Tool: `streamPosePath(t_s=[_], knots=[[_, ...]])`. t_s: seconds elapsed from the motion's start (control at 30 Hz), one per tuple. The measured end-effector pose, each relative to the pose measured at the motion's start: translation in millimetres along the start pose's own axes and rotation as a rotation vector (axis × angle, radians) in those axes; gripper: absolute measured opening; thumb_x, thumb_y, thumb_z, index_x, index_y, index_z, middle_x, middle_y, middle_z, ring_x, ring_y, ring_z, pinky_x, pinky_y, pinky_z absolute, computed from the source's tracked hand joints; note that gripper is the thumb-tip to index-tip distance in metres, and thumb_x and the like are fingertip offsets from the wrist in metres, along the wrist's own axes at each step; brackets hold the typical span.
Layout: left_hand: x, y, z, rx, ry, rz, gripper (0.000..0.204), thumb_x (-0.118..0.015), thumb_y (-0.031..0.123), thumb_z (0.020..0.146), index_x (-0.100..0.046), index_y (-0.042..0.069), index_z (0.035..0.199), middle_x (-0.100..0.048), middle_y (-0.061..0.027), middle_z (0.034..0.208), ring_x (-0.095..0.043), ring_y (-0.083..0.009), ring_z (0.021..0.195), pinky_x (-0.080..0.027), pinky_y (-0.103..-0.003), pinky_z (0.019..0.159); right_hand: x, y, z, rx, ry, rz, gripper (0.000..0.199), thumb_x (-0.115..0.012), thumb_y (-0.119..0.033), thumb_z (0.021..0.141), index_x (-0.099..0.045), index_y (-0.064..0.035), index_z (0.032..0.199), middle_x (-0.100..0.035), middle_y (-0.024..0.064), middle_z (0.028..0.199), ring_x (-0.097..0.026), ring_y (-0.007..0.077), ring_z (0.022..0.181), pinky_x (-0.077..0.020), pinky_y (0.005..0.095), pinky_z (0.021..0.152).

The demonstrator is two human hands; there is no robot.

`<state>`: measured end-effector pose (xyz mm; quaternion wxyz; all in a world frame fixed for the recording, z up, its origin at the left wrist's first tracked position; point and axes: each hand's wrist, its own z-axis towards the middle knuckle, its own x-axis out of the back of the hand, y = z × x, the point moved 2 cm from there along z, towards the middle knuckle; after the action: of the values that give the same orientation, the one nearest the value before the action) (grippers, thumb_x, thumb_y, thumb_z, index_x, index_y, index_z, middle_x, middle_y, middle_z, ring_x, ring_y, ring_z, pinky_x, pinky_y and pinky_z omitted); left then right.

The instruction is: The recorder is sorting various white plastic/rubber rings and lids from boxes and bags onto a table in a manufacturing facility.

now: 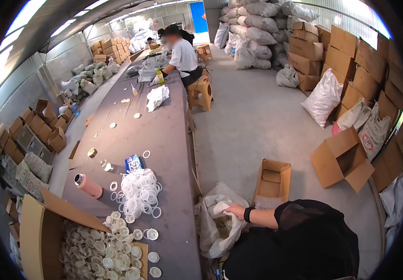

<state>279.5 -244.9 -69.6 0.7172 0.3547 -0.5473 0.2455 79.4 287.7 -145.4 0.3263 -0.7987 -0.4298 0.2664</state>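
Observation:
My right hand [235, 212], with a black band on its wrist, is closed on the rim of a white woven sack [213, 203]. The sack stands on the floor against the table's right side, its mouth spread apart. Something pale lies inside, too shaded to make out. My left hand is out of sight. On the grey-covered table [173, 233] beside the sack lies a heap of white plastic rings [139, 191]. Nearer, a tipped cardboard box [33, 238] spills many translucent plastic caps [96, 249] onto the tabletop.
A pink bottle [88, 185] and a blue packet [133, 163] are near the rings. An open carton [272, 179] sits on the floor beyond the sack, another [341, 158] to its right. Farther along the table sits a person [181, 56]. Stacked boxes and sacks line the walls.

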Motion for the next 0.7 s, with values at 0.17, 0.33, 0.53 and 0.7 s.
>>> streamPosePath(t_s=[0.17, 0.33, 0.53, 0.7], knots=[[10, 2, 3, -0.004, -0.024, -0.135, 0.075, -0.067, 0.048, 0.058, -0.048, -0.006, 0.105, -0.049, -0.0248, 0.108, -0.046, -0.0399, 0.099, -0.036, -0.046, 0.087, 3, 5, 11, -0.017, 0.004, 0.020, 0.026, -0.059, -0.013, 0.072, -0.056, 0.0012, 0.093, -0.058, 0.0105, 0.088, -0.055, 0.0215, 0.080, -0.0440, 0.0359, 0.069], [18, 18, -2, -0.011, -0.069, -0.281, 0.076, -0.068, 0.049, 0.057, -0.048, -0.006, 0.106, -0.050, -0.0241, 0.108, -0.045, -0.0406, 0.099, -0.036, -0.046, 0.087, 4, 11, 17, -0.029, 0.047, -0.065, 0.023, -0.058, -0.011, 0.073, -0.056, 0.0002, 0.092, -0.058, 0.0097, 0.088, -0.056, 0.0208, 0.080, -0.0447, 0.0356, 0.069], [38, 60, -10, -0.018, -0.106, -0.446, 0.077, -0.068, 0.049, 0.057, -0.048, -0.007, 0.106, -0.050, -0.0234, 0.108, -0.045, -0.0414, 0.099, -0.036, -0.046, 0.087, -2, -5, -3, 0.026, 0.025, -0.026, 0.022, -0.058, -0.012, 0.073, -0.056, -0.0009, 0.092, -0.058, 0.0086, 0.087, -0.055, 0.0197, 0.080, -0.0438, 0.0342, 0.069], [25, 69, -8, -0.024, -0.142, -0.566, 0.073, -0.068, 0.045, 0.058, -0.046, -0.006, 0.107, -0.049, -0.0225, 0.109, -0.046, -0.0400, 0.099, -0.037, -0.045, 0.086, 3, -13, -10, 0.025, 0.017, 0.022, 0.023, -0.058, -0.011, 0.073, -0.056, -0.0012, 0.094, -0.058, 0.0095, 0.089, -0.056, 0.0205, 0.081, -0.0444, 0.0350, 0.070]])
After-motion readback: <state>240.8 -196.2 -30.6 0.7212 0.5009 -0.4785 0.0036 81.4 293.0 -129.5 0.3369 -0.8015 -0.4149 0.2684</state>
